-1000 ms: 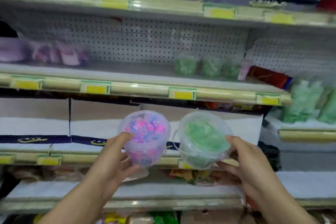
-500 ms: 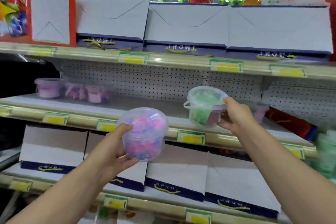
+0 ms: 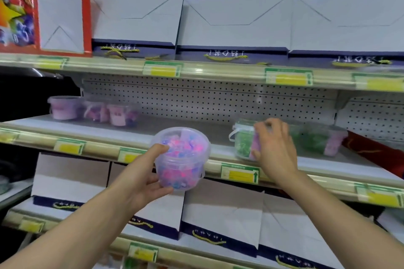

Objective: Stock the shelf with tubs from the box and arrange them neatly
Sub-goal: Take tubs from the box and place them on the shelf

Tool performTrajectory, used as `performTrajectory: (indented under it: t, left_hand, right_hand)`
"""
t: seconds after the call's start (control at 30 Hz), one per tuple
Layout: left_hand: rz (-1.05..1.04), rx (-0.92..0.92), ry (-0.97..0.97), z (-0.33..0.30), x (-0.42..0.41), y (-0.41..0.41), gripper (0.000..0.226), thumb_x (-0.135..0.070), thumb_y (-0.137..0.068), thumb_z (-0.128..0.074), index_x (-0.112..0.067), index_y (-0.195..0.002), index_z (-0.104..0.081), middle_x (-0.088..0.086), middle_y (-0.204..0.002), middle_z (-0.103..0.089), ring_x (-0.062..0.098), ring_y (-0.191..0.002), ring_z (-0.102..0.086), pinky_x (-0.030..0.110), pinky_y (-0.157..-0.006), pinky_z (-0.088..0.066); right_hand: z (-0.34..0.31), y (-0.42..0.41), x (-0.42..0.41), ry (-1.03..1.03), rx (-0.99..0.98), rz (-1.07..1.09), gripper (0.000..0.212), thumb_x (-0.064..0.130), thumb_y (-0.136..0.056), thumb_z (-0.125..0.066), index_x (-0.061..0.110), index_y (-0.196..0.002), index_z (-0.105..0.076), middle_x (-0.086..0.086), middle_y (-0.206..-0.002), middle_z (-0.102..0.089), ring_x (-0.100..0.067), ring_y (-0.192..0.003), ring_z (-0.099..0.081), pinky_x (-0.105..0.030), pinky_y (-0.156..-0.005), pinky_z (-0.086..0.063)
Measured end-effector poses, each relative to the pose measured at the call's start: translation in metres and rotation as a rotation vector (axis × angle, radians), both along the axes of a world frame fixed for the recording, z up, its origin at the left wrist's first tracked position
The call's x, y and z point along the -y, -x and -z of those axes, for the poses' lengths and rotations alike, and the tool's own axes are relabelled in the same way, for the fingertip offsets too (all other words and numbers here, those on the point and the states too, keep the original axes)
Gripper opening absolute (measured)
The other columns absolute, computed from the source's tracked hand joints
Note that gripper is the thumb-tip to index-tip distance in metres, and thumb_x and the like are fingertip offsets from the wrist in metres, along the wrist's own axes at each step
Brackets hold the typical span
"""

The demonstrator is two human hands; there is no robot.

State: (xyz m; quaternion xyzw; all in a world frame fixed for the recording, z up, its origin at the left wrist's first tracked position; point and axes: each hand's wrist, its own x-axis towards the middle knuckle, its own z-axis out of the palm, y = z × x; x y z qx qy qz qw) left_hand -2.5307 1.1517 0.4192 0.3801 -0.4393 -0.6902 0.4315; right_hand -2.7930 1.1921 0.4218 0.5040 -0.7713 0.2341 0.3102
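Shelf middle bare; green tub near front edge.

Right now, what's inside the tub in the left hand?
Through the clear wall of the tub that the left hand holds you can see lots of small pink, purple and blue pieces. The fingers cover part of its side, and blur hides what the pieces are.

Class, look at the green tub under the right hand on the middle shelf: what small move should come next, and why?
Probably let go with the right hand, after nudging the green tub back beside the other green tubs. It already seems to sit on the shelf near the front edge, and the left hand holds a pink and blue tub not yet shelved.
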Motion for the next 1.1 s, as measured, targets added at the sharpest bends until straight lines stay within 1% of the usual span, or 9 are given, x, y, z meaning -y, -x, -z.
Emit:
performTrajectory:
  t: [0.2, 0.33, 0.43, 0.5, 0.67, 0.77, 0.87, 1.0, 1.1]
  left_hand:
    - [0.027, 0.013, -0.008, -0.006, 0.031, -0.004, 0.023, -0.03, -0.084, -0.064, -0.021, -0.1, -0.05, 0.017, -0.1, -0.055, 0.031, -0.089, -0.061, 0.042, -0.078, -0.052]
    - [0.022, 0.035, 0.01, -0.013, 0.064, -0.017, 0.015, -0.031, -0.084, -0.064, -0.024, -0.09, -0.052, 0.013, -0.104, -0.057, 0.028, -0.087, -0.062, 0.04, -0.07, -0.054]
    - [0.036, 0.064, 0.041, -0.021, 0.097, -0.027, 0.013, -0.031, -0.086, -0.062, -0.022, -0.091, -0.054, 0.006, -0.099, -0.058, 0.023, -0.084, -0.061, 0.039, -0.069, -0.055]
    - [0.044, 0.06, 0.054, -0.028, 0.116, -0.031, 0.013, -0.03, -0.088, -0.06, -0.021, -0.088, -0.052, 0.006, -0.092, -0.057, 0.022, -0.081, -0.06, 0.038, -0.069, -0.054]
    - [0.074, 0.191, 0.149, -0.034, 0.177, -0.038, 0.044, -0.041, -0.09, -0.055, -0.013, -0.123, -0.049, 0.005, -0.099, -0.059, 0.022, -0.082, -0.063, 0.035, -0.063, -0.055]
    - [0.15, 0.506, 0.354, -0.03, 0.206, -0.045, 0.085, -0.07, -0.072, -0.053, -0.013, -0.135, -0.045, 0.005, -0.124, -0.059, 0.023, -0.104, -0.062, 0.036, -0.087, -0.05]
    - [0.125, 0.739, 0.581, -0.025, 0.228, -0.054, 0.076, -0.063, -0.075, -0.062, -0.009, -0.127, -0.049, 0.004, -0.125, -0.056, 0.018, -0.107, -0.055, 0.03, -0.086, -0.042]
    - [0.061, 0.989, 0.787, -0.015, 0.247, -0.062, 0.061, -0.044, -0.08, -0.067, -0.011, -0.127, -0.045, 0.006, -0.127, -0.053, 0.022, -0.111, -0.051, 0.033, -0.089, -0.044]
    - [0.045, 1.057, 0.881, -0.01, 0.25, -0.071, 0.063, -0.041, -0.08, -0.066, -0.016, -0.132, -0.039, 0.009, -0.134, -0.046, 0.028, -0.122, -0.044, 0.041, -0.1, -0.041]
  right_hand:
    - [0.008, 0.011, 0.034, -0.148, -0.087, 0.186, 0.048, -0.001, -0.049, -0.082, 0.004, -0.093, -0.061, -0.021, -0.093, -0.058, -0.035, -0.081, -0.057, -0.038, -0.058, -0.046]
    - [0.006, -0.015, 0.054, -0.018, -0.091, 0.106, 0.048, -0.006, -0.056, -0.074, -0.002, -0.103, -0.065, -0.031, -0.108, -0.054, -0.045, -0.097, -0.054, -0.054, -0.079, -0.046]
    - [-0.011, -0.071, 0.07, 0.065, 0.254, -0.32, 0.041, 0.021, -0.088, -0.06, 0.013, -0.128, -0.053, -0.011, -0.127, -0.045, -0.027, -0.12, -0.043, -0.038, -0.098, -0.034]
    - [-0.026, -0.111, 0.087, 0.042, 0.626, -0.524, 0.037, 0.033, -0.094, -0.049, 0.019, -0.128, -0.051, 0.001, -0.122, -0.049, -0.014, -0.114, -0.048, -0.03, -0.097, -0.036]
    - [-0.041, -0.157, 0.141, 0.027, 1.311, -0.596, 0.015, 0.01, -0.094, -0.046, 0.0, -0.088, -0.055, -0.011, -0.069, -0.053, -0.017, -0.055, -0.053, -0.027, -0.053, -0.045]
    - [-0.042, -0.165, 0.172, 0.129, 1.48, -0.51, 0.004, 0.002, -0.09, -0.046, 0.0, -0.089, -0.05, -0.008, -0.056, -0.048, -0.015, -0.045, -0.05, -0.024, -0.046, -0.045]
    - [-0.038, -0.169, 0.204, 0.226, 1.535, -0.411, 0.009, 0.005, -0.09, -0.046, 0.004, -0.099, -0.047, 0.0, -0.035, -0.047, -0.012, -0.036, -0.046, -0.023, -0.043, -0.043]
    - [-0.031, -0.175, 0.237, 0.293, 1.505, -0.34, 0.019, 0.011, -0.097, -0.041, -0.002, -0.103, -0.054, -0.007, -0.056, -0.053, -0.014, -0.043, -0.048, -0.026, -0.049, -0.048]
    - [-0.026, -0.185, 0.247, 0.208, 1.37, -0.353, 0.034, 0.01, -0.093, -0.043, 0.006, -0.127, -0.042, -0.011, -0.091, -0.061, -0.022, -0.072, -0.063, -0.038, -0.07, -0.057]
